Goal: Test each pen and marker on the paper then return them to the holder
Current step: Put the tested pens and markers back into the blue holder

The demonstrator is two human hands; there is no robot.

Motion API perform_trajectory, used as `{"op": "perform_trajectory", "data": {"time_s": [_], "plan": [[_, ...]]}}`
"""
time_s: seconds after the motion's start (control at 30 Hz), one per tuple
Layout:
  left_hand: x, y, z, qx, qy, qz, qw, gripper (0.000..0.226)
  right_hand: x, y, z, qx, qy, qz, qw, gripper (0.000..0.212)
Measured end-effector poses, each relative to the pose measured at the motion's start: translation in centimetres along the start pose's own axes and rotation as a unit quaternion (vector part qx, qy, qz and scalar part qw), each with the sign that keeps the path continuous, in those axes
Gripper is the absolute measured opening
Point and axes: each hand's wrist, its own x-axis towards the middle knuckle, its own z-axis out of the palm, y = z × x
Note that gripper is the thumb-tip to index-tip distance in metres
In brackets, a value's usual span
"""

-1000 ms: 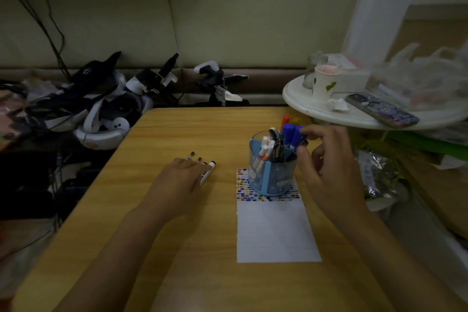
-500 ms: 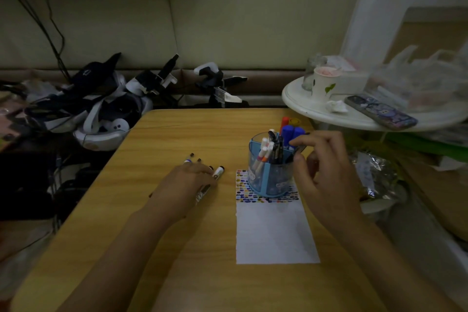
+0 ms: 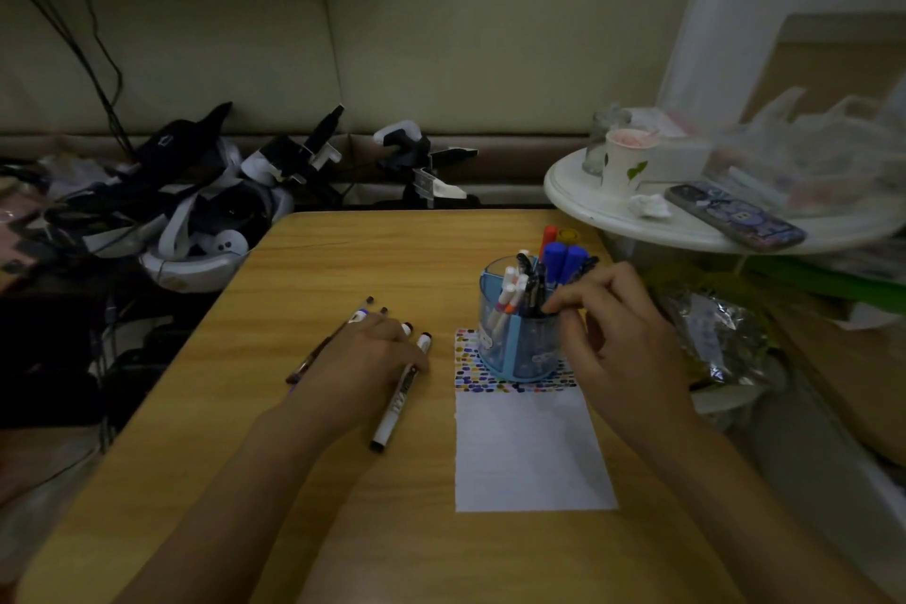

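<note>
A blue see-through holder [image 3: 515,353] stands on the far end of a white paper sheet [image 3: 529,451], on a band of coloured test dots [image 3: 465,375]. White pens, dark pens and blue-capped markers [image 3: 564,258] stick out of it. My right hand [image 3: 622,338] is at the holder's right rim, its curled fingers pinching a dark pen [image 3: 588,264] that stands in the holder. My left hand [image 3: 365,358] lies over several pens [image 3: 314,356] on the table, left of the paper. Its thumb side holds a white marker [image 3: 394,407] that points toward me.
A round white side table [image 3: 637,226] overhangs the far right corner of the wooden table [image 3: 372,255]; it carries a paper cup [image 3: 625,167], a phone [image 3: 735,216] and plastic bags. Headsets and cables [image 3: 196,211] are piled off the far left edge. A foil bag [image 3: 720,338] lies to the right.
My right hand has dropped from the marker caps to the holder's rim. My left hand has drawn the white marker out toward me, so more of its barrel shows.
</note>
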Motion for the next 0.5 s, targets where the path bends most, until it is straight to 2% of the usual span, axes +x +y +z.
{"op": "perform_trajectory", "data": {"time_s": [0.1, 0.23, 0.5], "plan": [[0.0, 0.5, -0.1, -0.002, 0.018, 0.002, 1.000, 0.056, -0.1, 0.2, 0.1, -0.008, -0.013, 0.010, 1.000, 0.014], [0.1, 0.5, -0.5, -0.054, 0.059, 0.002, 0.997, 0.034, -0.2, 0.4, 0.3, -0.009, -0.033, 0.035, 0.999, 0.014], [0.2, 1.0, -1.4, -0.111, 0.109, -0.016, 0.988, 0.023, -0.1, 0.5, 0.3, -0.019, -0.055, 0.058, 0.997, 0.014]]}}
